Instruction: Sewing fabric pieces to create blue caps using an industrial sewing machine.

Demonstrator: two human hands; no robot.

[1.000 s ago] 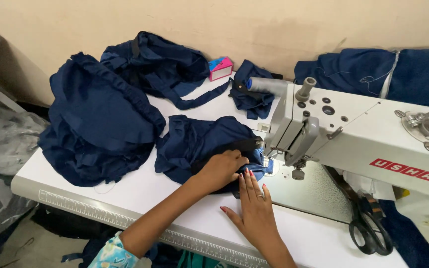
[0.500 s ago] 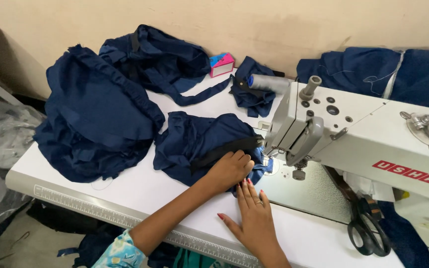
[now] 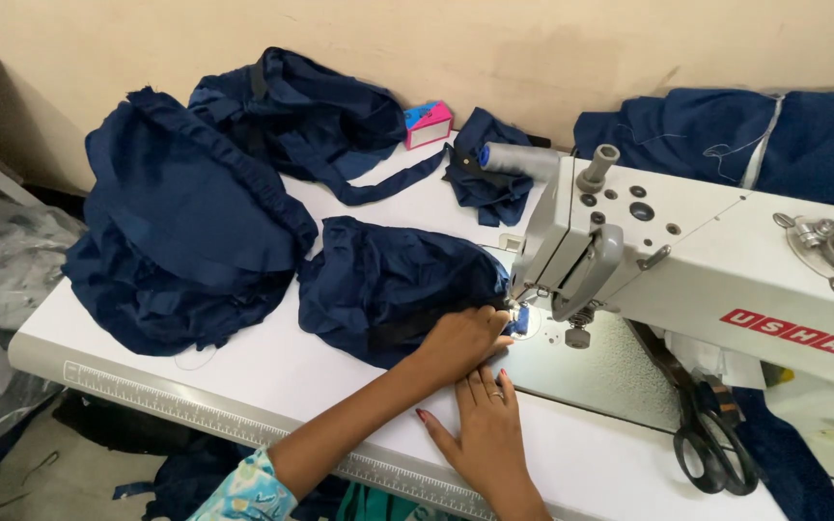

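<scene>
Head view: left hand (image 3: 462, 338) curled down on the navy fabric piece (image 3: 393, 285), pinning its edge flat just short of the needle. Right hand (image 3: 483, 425) spread flat, fingers together, palm on the white desk (image 3: 272, 371), fingertips touching the same edge from below, grasping nothing. Fabric piece bunched to the left of the hands, its near corner under the presser foot of the white sewing machine (image 3: 697, 270). Black scissors (image 3: 711, 444) lying on the desk to the right of the hands, below the machine arm. Further left, a large heap of navy cloth (image 3: 185, 222), with a second heap (image 3: 311, 111) behind it by the wall. Small pink and blue box (image 3: 428, 123) near the wall, beside another crumpled navy scrap (image 3: 487, 174).
</scene>
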